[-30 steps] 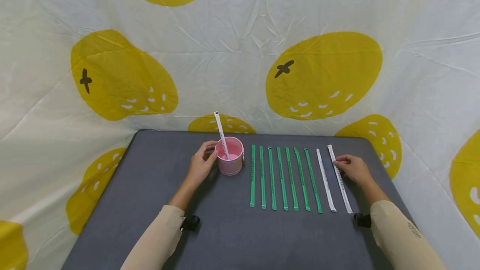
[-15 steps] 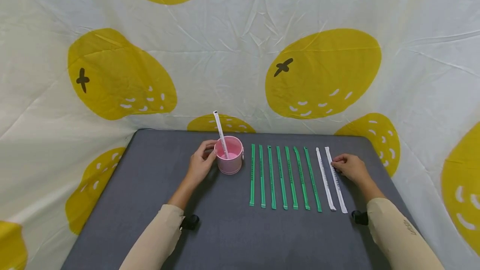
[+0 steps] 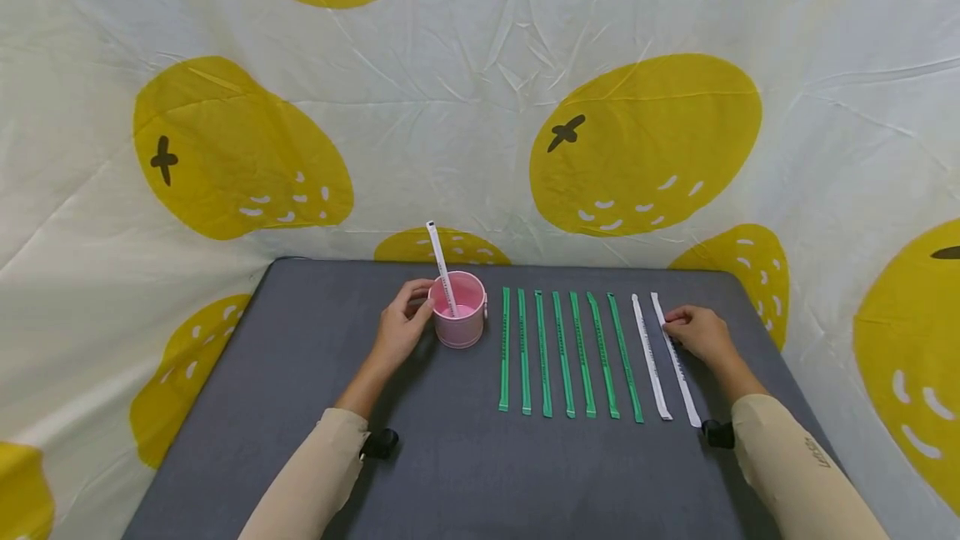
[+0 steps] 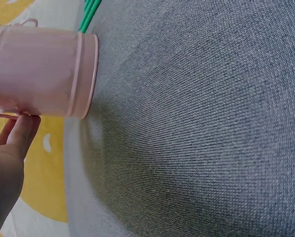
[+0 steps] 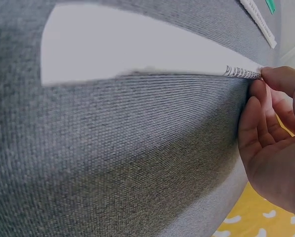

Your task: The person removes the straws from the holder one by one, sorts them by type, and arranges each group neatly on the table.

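My right hand (image 3: pixel 702 333) pinches the rightmost white paper-wrapped straw (image 3: pixel 677 365) between thumb and fingers, near its upper part. In the right wrist view this straw (image 5: pixel 137 49) lies along the grey cloth, its near end wide and blurred. A second white wrapped straw (image 3: pixel 651 357) lies just left of it. On the left, my left hand (image 3: pixel 401 325) holds the side of a small pink bucket (image 3: pixel 460 330), thumb in front. The left wrist view shows fingertips at the lug of the bucket (image 4: pixel 38 69). One white wrapped straw (image 3: pixel 441 265) leans upright inside the bucket.
Several green wrapped straws (image 3: pixel 562 357) lie in a spaced row between the bucket and the white ones. The dark grey table (image 3: pixel 480 473) ends at the back against a white curtain (image 3: pixel 450 148) with yellow fruit prints.
My right hand has slid the rightmost white straw a little left, towards its neighbour. Its near end then swung slightly right. The left hand and bucket stay put.
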`<state>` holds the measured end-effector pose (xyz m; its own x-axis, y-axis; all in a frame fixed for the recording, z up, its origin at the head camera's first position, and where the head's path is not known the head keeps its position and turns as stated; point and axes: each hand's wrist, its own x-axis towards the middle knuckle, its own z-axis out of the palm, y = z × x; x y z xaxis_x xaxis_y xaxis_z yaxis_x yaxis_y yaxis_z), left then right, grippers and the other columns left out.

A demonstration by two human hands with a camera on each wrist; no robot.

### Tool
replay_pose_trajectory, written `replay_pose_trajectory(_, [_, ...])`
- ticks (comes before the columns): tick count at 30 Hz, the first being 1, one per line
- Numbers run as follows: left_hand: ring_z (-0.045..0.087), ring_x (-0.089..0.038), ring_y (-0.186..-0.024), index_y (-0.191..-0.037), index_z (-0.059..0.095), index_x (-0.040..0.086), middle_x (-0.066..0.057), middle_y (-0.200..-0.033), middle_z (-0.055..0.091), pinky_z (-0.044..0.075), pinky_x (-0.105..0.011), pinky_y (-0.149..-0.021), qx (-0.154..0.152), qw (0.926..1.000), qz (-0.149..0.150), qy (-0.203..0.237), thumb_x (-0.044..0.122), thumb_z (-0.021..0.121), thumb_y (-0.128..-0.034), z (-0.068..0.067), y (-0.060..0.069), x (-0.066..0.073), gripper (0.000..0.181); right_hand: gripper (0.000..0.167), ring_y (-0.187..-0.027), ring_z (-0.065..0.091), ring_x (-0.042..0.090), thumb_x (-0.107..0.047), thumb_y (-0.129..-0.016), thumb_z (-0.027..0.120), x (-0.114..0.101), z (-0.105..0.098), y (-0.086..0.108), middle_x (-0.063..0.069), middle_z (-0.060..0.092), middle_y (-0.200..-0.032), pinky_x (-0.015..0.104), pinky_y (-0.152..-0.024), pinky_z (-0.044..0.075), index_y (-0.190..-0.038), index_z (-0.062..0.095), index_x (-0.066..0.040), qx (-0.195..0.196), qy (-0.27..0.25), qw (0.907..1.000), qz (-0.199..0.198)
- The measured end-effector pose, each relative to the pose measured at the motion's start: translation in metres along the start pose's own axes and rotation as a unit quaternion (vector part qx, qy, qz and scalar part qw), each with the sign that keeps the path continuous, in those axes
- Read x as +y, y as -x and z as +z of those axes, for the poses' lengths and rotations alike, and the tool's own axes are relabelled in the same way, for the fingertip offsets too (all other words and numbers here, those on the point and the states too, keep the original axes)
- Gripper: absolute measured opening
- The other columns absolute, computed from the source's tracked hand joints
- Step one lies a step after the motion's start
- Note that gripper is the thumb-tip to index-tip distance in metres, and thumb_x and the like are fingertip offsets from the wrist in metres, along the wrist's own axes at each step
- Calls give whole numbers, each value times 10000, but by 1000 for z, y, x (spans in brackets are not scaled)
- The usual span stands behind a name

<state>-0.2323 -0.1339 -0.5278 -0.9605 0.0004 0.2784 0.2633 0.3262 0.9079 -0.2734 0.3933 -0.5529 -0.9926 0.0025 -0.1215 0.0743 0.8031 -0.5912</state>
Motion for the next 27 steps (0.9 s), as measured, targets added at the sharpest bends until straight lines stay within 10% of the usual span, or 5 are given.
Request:
replay_pose_trajectory(16, [628,-542,-1166,-1350,575,-60,-326,-1301,625,485,-650,-1011,-64,9998,105,179,34,621,-1016,-2,9,33,350,306,-709,607,122,-241,-976,692,-3,0,0,82,745,-862,299,-661,466,-1119,692,29,248,-60,9996,-153])
replay_pose_trajectory(27, [634,-532,-1166,-1358,576,-59,-321,-1316,624,491,-618,-1023,-106,9999,36,104,124,638,-1027,-3,11,36,383,378,-826,691,215,-359,-1025,632,-63,-17,7,189,737,-1076,286,-679,526,-1201,680,-27,402,-201,9961,-758])
